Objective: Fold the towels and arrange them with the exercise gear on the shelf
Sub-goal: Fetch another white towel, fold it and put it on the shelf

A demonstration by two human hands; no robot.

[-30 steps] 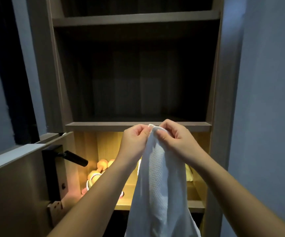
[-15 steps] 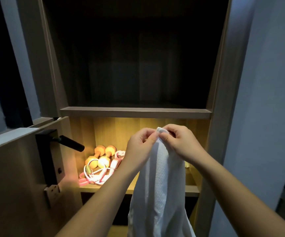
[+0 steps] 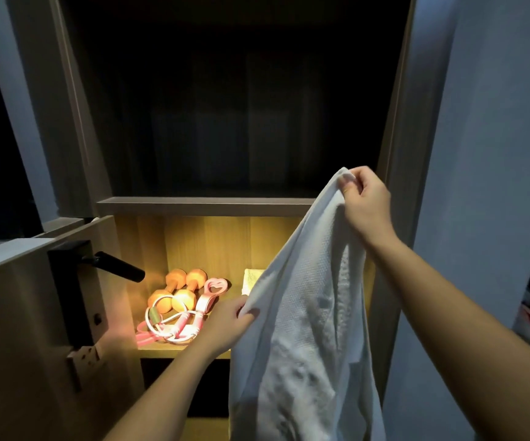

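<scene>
Hands parted since half-second ago: left hand (image 3: 229, 324) dropped down cloth edge, right hand (image 3: 365, 203) rose up-right. White towel (image 3: 305, 313) hangs between them, unfolded, in front of the shelves, not yet on one. Right pinches top corner; left fingers curl round lower edge. Judged: spreading cloth to find fold line. Lit compartment (image 3: 162, 353) holds orange dumbbells (image 3: 174, 292), pink corded gear (image 3: 178, 327), pale folded towel (image 3: 252, 279) at right. Upper compartment (image 3: 206, 206): too dark to tell contents.

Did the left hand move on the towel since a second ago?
Yes. The left hand went down, away from the shelf board it was just under, and now pinches the towel lower along its edge.
</scene>
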